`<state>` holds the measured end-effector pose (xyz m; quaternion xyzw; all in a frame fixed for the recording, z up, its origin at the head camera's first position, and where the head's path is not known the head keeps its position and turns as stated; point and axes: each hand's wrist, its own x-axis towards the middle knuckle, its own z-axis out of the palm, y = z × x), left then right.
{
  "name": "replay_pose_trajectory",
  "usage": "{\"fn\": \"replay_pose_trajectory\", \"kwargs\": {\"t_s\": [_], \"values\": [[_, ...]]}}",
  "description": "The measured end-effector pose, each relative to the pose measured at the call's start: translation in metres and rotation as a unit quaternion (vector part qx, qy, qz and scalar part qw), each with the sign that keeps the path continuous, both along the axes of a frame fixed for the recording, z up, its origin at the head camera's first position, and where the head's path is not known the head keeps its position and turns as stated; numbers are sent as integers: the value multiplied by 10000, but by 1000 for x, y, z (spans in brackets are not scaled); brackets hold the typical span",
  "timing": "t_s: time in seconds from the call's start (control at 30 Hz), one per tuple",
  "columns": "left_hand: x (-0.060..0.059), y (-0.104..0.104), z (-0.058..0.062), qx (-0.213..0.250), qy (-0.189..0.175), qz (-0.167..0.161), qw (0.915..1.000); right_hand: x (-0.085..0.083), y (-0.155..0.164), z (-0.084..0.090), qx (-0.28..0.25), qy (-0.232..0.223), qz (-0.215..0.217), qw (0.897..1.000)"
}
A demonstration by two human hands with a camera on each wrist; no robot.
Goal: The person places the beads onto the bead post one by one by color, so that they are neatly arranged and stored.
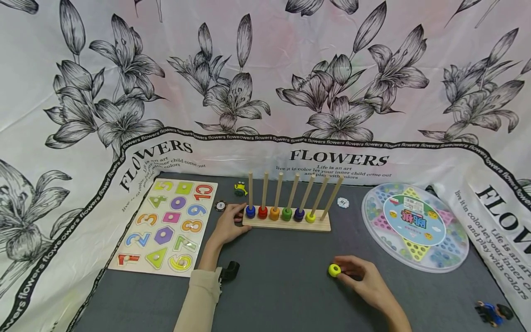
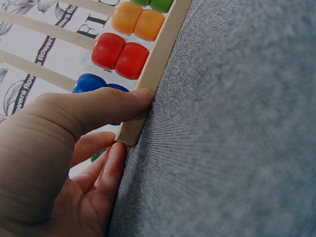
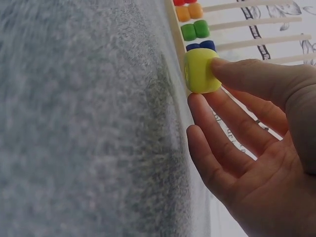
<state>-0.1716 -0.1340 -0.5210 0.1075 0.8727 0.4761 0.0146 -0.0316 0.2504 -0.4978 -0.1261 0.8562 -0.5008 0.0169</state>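
Note:
A wooden peg stand (image 1: 290, 224) with upright rods has beads on its rods: blue (image 1: 250, 212), red (image 1: 262, 212), orange (image 1: 274, 213), green (image 1: 286, 213), dark blue (image 1: 299, 215) and yellow (image 1: 310, 217); the rightmost rod is bare. My left hand (image 1: 227, 224) grips the left end of the base, thumb (image 2: 118, 101) on the front edge and fingertips at the end. To the front right of the stand, my right hand (image 1: 365, 279) pinches a yellow bead (image 3: 201, 70) between thumb and fingers. Its hole shows in the head view.
A number puzzle board (image 1: 163, 226) lies left of the stand. Right of it is a round Chinese checkers set (image 1: 415, 228). A small green toy (image 1: 240, 189), a black chip (image 1: 221, 206) and a white chip (image 1: 343, 203) sit near the stand; a toy figure (image 1: 493, 313) lies front right.

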Motion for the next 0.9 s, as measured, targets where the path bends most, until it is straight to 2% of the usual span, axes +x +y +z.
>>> {"fn": "replay_pose_trajectory", "kwargs": {"t_s": [0.4,0.63,0.9], "values": [[-3,2,-1,-9,-19,35,10000,-7,-4,2,90,111,4,9999],[-2,1,-2,2,42,-29,10000,-11,-9,12,45,238,145,9996],[-2,0,-3,134,52,-78,9999,-23,-17,26,139,655,172,9976]]}}
